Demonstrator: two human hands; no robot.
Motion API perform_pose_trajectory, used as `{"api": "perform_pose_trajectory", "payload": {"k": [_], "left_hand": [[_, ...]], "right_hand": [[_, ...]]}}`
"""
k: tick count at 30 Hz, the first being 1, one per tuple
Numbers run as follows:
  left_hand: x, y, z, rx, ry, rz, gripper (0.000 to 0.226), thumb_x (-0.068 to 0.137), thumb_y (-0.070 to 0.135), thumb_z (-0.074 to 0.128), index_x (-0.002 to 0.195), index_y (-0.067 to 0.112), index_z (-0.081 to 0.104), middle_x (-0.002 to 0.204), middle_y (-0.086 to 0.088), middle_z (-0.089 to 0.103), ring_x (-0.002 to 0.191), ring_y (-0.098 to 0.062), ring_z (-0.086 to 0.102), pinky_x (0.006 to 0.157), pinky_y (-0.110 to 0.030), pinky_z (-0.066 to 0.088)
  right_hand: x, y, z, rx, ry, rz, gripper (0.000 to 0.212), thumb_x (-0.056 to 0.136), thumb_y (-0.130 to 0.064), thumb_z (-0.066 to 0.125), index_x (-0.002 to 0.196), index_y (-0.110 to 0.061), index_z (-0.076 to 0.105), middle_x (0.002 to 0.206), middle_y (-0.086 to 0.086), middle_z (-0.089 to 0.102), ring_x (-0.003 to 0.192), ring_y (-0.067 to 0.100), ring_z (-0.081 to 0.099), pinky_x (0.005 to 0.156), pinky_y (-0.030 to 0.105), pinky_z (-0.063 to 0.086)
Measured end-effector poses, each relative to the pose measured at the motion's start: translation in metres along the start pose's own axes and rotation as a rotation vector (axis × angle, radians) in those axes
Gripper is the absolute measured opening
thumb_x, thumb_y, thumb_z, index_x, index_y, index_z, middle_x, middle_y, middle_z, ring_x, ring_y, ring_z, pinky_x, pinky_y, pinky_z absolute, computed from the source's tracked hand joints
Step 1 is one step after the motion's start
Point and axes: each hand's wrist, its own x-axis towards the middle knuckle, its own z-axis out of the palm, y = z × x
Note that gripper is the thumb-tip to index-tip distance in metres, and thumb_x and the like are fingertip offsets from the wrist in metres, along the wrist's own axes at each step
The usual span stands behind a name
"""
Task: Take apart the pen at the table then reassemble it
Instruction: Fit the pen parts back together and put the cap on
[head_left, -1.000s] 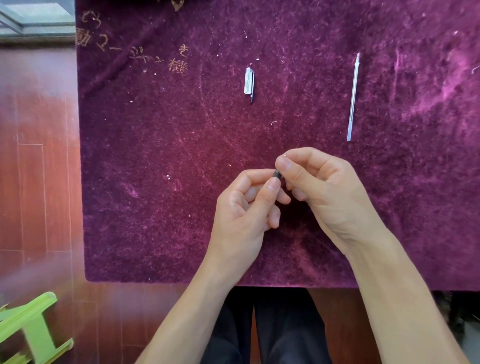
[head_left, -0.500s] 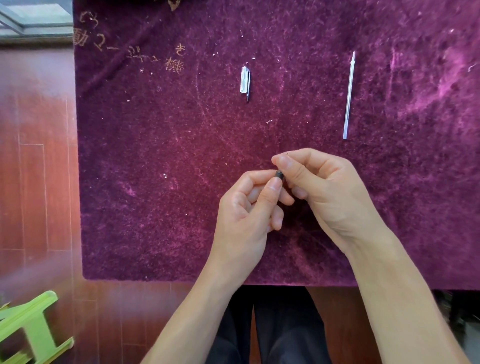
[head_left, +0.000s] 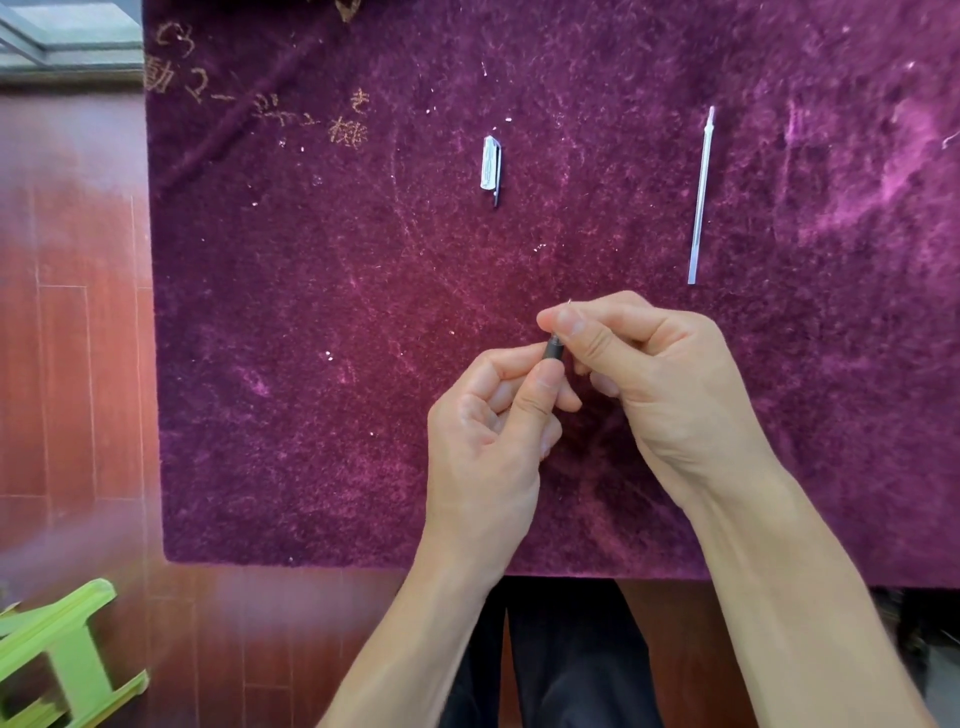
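left hand (head_left: 488, 441) pinches short dark pen barrel piece (head_left: 552, 349) | right hand (head_left: 654, 374) grips its other end | clear thin refill (head_left: 700, 195) near desk's far right edge | clear pen cap (head_left: 491, 166) far centre

Left hand (head_left: 488, 441) and right hand (head_left: 654, 384) meet fingertip to fingertip, pinching.

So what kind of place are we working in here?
Probably a room in a home, not a workshop: a table under a purple velvet cloth with gold embroidered characters, reddish wood flooring, and a green plastic stool beside the seated person.
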Motion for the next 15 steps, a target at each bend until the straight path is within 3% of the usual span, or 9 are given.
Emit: {"api": "perform_pose_trajectory", "payload": {"k": [4,10,15], "left_hand": [[0.002,-0.001,0.003,0.024,0.082,0.029,0.015,0.100,0.009,0.061,0.109,0.009,0.073,0.076,-0.003,0.070,0.057,-0.003,0.056,0.053,-0.015,0.044],[0.014,0.007,0.000,0.007,0.076,-0.042,0.017,0.101,0.014,0.060,0.113,0.009,0.070,0.080,-0.003,0.074,0.054,-0.006,0.055,0.050,-0.015,0.045],[0.023,0.012,-0.015,-0.059,0.121,-0.115,0.023,0.100,0.015,0.056,0.120,0.009,0.066,0.086,-0.006,0.076,0.058,-0.009,0.061,0.054,-0.021,0.049]], "right_hand": [[0.005,0.002,0.004,-0.043,0.056,0.009,0.006,0.090,-0.021,0.083,0.090,-0.016,0.087,0.085,-0.014,0.075,0.067,-0.006,0.065,0.061,0.008,0.049],[0.013,-0.005,0.012,-0.091,0.097,-0.001,0.009,0.095,-0.029,0.079,0.099,-0.023,0.086,0.083,-0.011,0.079,0.063,-0.004,0.062,0.059,0.008,0.048],[0.036,-0.011,0.026,-0.286,0.219,-0.086,0.009,0.096,-0.032,0.079,0.103,-0.026,0.082,0.079,-0.013,0.077,0.065,-0.003,0.064,0.064,0.012,0.052]]}}
